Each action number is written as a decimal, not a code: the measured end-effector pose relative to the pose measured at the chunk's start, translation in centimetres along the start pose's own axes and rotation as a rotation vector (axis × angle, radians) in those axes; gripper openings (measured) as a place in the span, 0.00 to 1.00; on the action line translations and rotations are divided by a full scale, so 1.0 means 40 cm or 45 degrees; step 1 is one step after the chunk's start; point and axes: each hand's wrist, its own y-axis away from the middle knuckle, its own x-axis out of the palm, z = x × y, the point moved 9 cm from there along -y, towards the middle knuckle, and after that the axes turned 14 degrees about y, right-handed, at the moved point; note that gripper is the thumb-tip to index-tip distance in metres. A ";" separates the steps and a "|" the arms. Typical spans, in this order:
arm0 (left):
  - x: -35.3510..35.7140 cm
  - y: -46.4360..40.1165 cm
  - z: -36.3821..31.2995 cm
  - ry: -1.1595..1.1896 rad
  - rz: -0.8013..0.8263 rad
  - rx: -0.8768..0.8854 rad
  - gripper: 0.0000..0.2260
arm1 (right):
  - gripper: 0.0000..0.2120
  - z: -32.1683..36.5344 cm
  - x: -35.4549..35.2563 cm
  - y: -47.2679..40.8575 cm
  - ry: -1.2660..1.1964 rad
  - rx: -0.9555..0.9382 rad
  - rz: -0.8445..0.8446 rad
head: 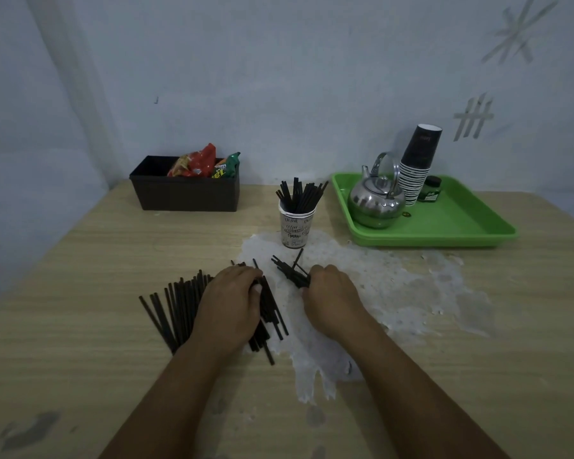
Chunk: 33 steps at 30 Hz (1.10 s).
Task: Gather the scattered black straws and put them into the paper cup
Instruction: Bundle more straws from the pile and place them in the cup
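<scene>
A white printed paper cup (pixel 295 230) stands upright in the middle of the table with several black straws (pixel 299 196) sticking out of it. Many more black straws (pixel 174 308) lie in a loose pile on the table in front of me. My left hand (pixel 231 301) lies palm down on that pile, its fingers curled over some straws at the pile's right side. My right hand (pixel 330 294) grips a small bunch of straws (pixel 289 270) whose ends point up and left toward the cup.
A black bin (pixel 184 193) with snack packets sits at the back left. A green tray (pixel 444 223) at the back right carries a steel kettle (pixel 376 202), a stack of paper cups (pixel 416 167) and a small green jar (pixel 431 188). A white worn patch (pixel 378 283) spreads across the tabletop.
</scene>
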 end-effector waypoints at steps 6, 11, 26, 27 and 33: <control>0.000 -0.001 0.009 0.013 0.000 -0.023 0.10 | 0.10 0.003 -0.015 0.016 -0.010 -0.048 -0.027; -0.007 0.001 0.010 0.046 -0.016 -0.061 0.11 | 0.07 0.008 -0.041 0.019 -0.124 -0.126 -0.095; -0.006 0.002 0.011 0.032 -0.002 -0.061 0.11 | 0.08 -0.019 -0.155 0.030 -1.187 -0.344 -0.321; -0.006 0.001 0.011 0.029 -0.002 -0.065 0.12 | 0.09 -0.026 -0.153 0.026 -1.273 -0.322 -0.331; -0.004 0.002 0.011 0.026 0.015 -0.090 0.13 | 0.11 -0.070 -0.155 0.014 -1.513 -0.174 -0.457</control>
